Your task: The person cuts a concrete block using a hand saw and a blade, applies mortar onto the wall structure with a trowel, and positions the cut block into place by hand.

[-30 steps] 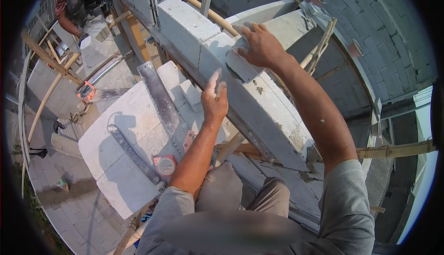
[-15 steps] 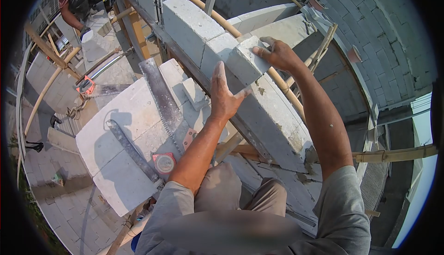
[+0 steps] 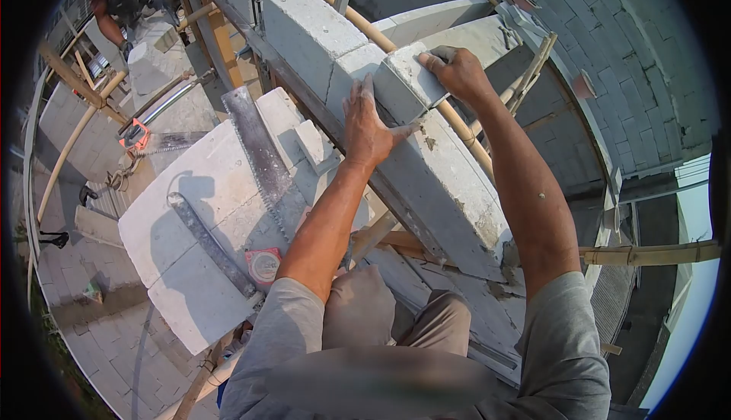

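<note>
A small white block (image 3: 411,77) sits at the top of the curved block wall (image 3: 449,184), beside a longer block (image 3: 312,28). My right hand (image 3: 459,76) grips the small block at its upper right edge, thumb on its top face. My left hand (image 3: 369,124) is spread against the near side of the wall, just below the small block, with thumb and fingers apart and nothing held. Left of it, a wide saw (image 3: 259,150), a curved saw (image 3: 209,245) and a red tape measure (image 3: 263,265) lie on pale blocks (image 3: 175,268).
A person (image 3: 122,1) with dark gloves crouches at the upper left near a cut block (image 3: 148,70). An orange-handled saw (image 3: 135,135) lies below. Bamboo poles (image 3: 472,142) run behind the wall, and another pole (image 3: 655,254) crosses at the right.
My right hand has turned the small block from a tilted position and moved it slightly up and left against the wall top. My left hand has shifted up along the wall's near side.
</note>
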Demonstrator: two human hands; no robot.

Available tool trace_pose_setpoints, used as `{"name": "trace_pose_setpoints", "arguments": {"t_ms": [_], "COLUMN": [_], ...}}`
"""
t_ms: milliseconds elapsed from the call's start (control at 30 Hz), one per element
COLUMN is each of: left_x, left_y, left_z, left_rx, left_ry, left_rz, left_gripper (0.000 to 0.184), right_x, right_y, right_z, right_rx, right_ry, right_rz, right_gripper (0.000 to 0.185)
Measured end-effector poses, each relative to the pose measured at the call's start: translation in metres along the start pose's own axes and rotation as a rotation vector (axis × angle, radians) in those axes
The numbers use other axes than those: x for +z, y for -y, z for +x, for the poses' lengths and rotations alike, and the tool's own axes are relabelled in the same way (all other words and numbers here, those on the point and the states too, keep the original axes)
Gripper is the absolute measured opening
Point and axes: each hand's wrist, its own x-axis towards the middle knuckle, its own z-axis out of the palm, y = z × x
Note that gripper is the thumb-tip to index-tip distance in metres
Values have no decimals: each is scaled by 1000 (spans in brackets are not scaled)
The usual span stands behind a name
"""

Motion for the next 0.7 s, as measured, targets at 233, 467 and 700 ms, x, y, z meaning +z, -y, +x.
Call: {"name": "trace_pose_setpoints", "arguments": {"t_ms": [233,467,700], "left_x": [0,6,5], "left_y": [4,10,9], "left_z": [0,-2,0], "left_rx": [43,104,106], "left_ry": [-6,-58,-28], "left_rz": [-75,-80,-82], "left_gripper": [118,115,114], "right_x": [7,6,8], "right_y": [-8,-7,-6], "right_z": [2,-1,-1], "right_rx": [-12,-6,12], "right_ry": [-23,-17,-16], "right_rz": [-22,-3,-39], "right_gripper": [46,49,48]}}
